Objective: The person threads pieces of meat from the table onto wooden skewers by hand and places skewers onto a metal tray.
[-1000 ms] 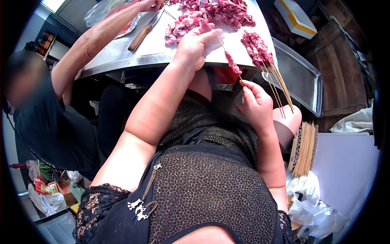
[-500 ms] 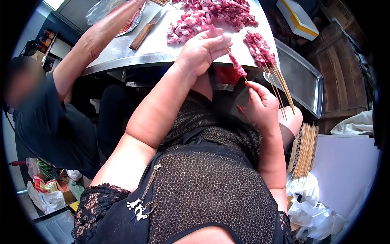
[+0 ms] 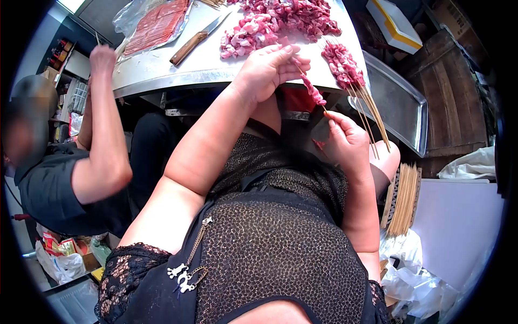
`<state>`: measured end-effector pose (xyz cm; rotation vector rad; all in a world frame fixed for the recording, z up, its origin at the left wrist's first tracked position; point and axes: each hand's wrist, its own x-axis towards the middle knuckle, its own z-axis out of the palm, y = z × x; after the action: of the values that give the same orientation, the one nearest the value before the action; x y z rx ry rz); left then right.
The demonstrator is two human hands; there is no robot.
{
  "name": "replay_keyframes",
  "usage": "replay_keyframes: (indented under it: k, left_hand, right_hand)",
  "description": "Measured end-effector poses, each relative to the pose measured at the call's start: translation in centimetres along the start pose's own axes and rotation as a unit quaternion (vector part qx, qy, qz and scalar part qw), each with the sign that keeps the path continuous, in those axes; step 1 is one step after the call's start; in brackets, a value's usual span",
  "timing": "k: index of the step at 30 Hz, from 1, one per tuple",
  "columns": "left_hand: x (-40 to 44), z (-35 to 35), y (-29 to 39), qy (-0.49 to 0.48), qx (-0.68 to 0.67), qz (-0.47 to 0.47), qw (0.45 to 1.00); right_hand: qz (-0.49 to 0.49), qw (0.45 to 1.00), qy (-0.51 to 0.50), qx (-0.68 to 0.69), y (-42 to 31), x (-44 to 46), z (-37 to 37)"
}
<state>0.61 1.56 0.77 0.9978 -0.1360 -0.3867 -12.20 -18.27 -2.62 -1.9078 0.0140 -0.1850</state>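
Note:
My right hand [image 3: 348, 141] pinches the lower end of a thin wooden skewer. Pink meat pieces [image 3: 312, 90] are threaded along that skewer, which slants up to my left hand [image 3: 274, 70]. The left thumb and fingers close round a piece of meat near the skewer's upper end; the tip is hidden. Beyond my left hand, a heap of raw meat pieces [image 3: 291, 20] lies on the white table [image 3: 210, 69]. Several loaded skewers [image 3: 345, 66] rest at the table's right edge, with their bare ends sticking out above my right hand.
A co-worker [image 3: 54, 178] sits at the left with a hand raised. A knife [image 3: 189, 48] and a plastic bag of thin red skewers [image 3: 156, 28] lie on the table. At the right are a metal tray [image 3: 396, 100], a box of bare skewers [image 3: 404, 200] and a white-yellow box [image 3: 396, 24].
My left hand has stayed near the skewer's upper end, where more meat now shows. The co-worker's arm has swung back from the table, uncovering the plastic bag.

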Motion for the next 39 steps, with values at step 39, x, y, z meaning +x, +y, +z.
replay_keyframes:
  k: [39]
  left_hand:
    - [-1.4,1.2,-1.3,0.012,-0.030,0.037,0.999]
  right_hand:
    - [0.015,0.997,-0.012,0.080,0.2,-0.5,1.7]
